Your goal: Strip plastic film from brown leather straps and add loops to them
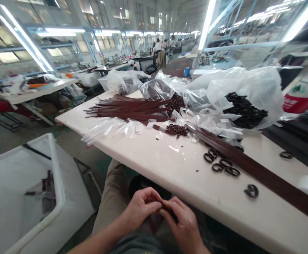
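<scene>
Strap (169,208) (mostly hidden) between left hand (140,207), right hand (183,223).

Bare strip of table (167,165) lies open just ahead of left hand (140,206) and right hand (182,220), both low in lap. To right, loose rings (221,165) and long straps (262,174) bar way. Farther back, strap pile (133,107) and plastic bags (249,84) crowd surface. White bin (59,183) hems left side.

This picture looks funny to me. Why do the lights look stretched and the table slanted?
Head view: the wide, tilted lens slants the table; the tube lights glare into white streaks; the right edge, around the red-and-white container, is blurred; the left hand and right hand, pinching a dark piece, look fairly sharp.
</scene>
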`<state>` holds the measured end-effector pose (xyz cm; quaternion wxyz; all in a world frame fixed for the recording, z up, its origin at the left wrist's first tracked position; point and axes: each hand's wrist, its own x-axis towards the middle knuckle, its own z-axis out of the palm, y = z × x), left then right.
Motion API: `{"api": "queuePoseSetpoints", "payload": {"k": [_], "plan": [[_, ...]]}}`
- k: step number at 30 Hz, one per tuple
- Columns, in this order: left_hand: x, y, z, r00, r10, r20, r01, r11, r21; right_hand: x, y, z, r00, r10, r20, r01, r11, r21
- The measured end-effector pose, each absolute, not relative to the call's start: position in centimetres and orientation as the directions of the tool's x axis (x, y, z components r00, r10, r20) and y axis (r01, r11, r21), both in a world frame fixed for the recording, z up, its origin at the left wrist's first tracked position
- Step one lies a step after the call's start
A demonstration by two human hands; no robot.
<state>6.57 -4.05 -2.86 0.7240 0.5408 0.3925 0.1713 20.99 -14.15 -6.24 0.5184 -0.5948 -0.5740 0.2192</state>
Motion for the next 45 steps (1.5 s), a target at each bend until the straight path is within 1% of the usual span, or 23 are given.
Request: {"api": "queuePoseSetpoints", "payload": {"k": [2,4,6,8,10,14,18,20,22,23,24,25,26,27,29,31,33,36,39,42,45], "plan": [[6.5,-4.0,-3.1,0.635,0.666,-0.392,0.176,0.369,0.913,21.2,-14.2,-6.2,0.199,0.890,0.411,0.566,0.238,-0.789],[6.4,-3.8,-3.0,0.654,0.634,-0.412,0.195,0.385,0.902,21.4,-14.2,-6.0,0.161,0.872,0.462,0.632,0.268,-0.727],[6.2,-3.6,-2.6,0.686,0.582,-0.437,0.234,0.393,0.889,21.6,-14.3,-5.8,0.129,0.861,0.492,0.663,0.294,-0.689],[6.0,-3.2,-2.1,0.713,0.541,-0.446,0.283,0.360,0.889,21.8,-14.3,-5.6,0.104,0.860,0.499,0.675,0.308,-0.671],[6.0,-2.9,-1.5,0.726,0.541,-0.424,0.340,0.254,0.906,22.0,-14.3,-5.5,0.091,0.867,0.490,0.683,0.304,-0.664],[6.3,-2.5,-0.7,0.748,0.580,-0.323,0.420,-0.036,0.907,22.4,-14.5,-5.2,0.098,0.878,0.469,0.699,0.274,-0.660],[7.1,-2.2,0.1,0.808,0.532,-0.255,0.432,-0.238,0.870,22.7,-14.6,-4.6,0.122,0.866,0.485,0.715,0.263,-0.648],[7.7,-1.6,0.8,0.853,0.458,-0.250,0.415,-0.303,0.858,23.1,-14.8,-4.1,0.146,0.860,0.488,0.703,0.257,-0.663],[8.8,-0.4,1.8,0.899,0.352,-0.261,0.376,-0.315,0.871,23.6,-15.1,-3.4,0.191,0.858,0.477,0.682,0.234,-0.693],[9.6,0.5,2.3,0.911,0.323,-0.256,0.357,-0.309,0.881,23.9,-15.3,-3.0,0.222,0.856,0.468,0.674,0.212,-0.708],[10.6,1.7,2.9,0.916,0.322,-0.238,0.339,-0.308,0.889,24.3,-15.5,-2.7,0.256,0.850,0.460,0.669,0.188,-0.719],[11.9,3.0,3.4,0.911,0.360,-0.202,0.325,-0.325,0.888,24.6,-15.7,-2.4,0.290,0.842,0.455,0.668,0.163,-0.726],[13.4,4.4,3.8,0.891,0.428,-0.148,0.321,-0.366,0.874,24.9,-15.9,-2.3,0.320,0.831,0.454,0.668,0.142,-0.731],[15.1,5.9,4.1,0.870,0.487,-0.083,0.323,-0.432,0.842,25.2,-16.2,-2.2,0.343,0.821,0.457,0.669,0.128,-0.732],[18.6,8.7,4.4,0.809,0.586,0.050,0.382,-0.589,0.712,25.5,-16.6,-2.4,0.369,0.803,0.467,0.674,0.115,-0.730],[22.1,10.8,4.2,0.762,0.635,0.129,0.456,-0.667,0.589,25.7,-17.0,-2.8,0.367,0.796,0.481,0.687,0.117,-0.717],[24.8,12.1,3.6,0.746,0.650,0.148,0.487,-0.683,0.544,25.8,-17.3,-3.3,0.351,0.791,0.501,0.704,0.130,-0.699],[27.3,12.7,2.4,0.744,0.651,0.148,0.484,-0.679,0.552,26.2,-17.7,-4.0,0.344,0.779,0.525,0.716,0.145,-0.683],[28.1,12.7,1.8,0.737,0.658,0.153,0.461,-0.656,0.598,26.7,-17.9,-4.4,0.370,0.767,0.524,0.701,0.139,-0.699],[27.5,12.5,2.1,0.730,0.670,0.135,0.418,-0.594,0.687,27.0,-18.0,-4.0,0.406,0.765,0.500,0.679,0.113,-0.725],[25.2,11.0,2.6,0.737,0.672,0.072,0.364,-0.485,0.795,26.9,-17.9,-2.5,0.481,0.721,0.499,0.655,0.082,-0.751]]}}
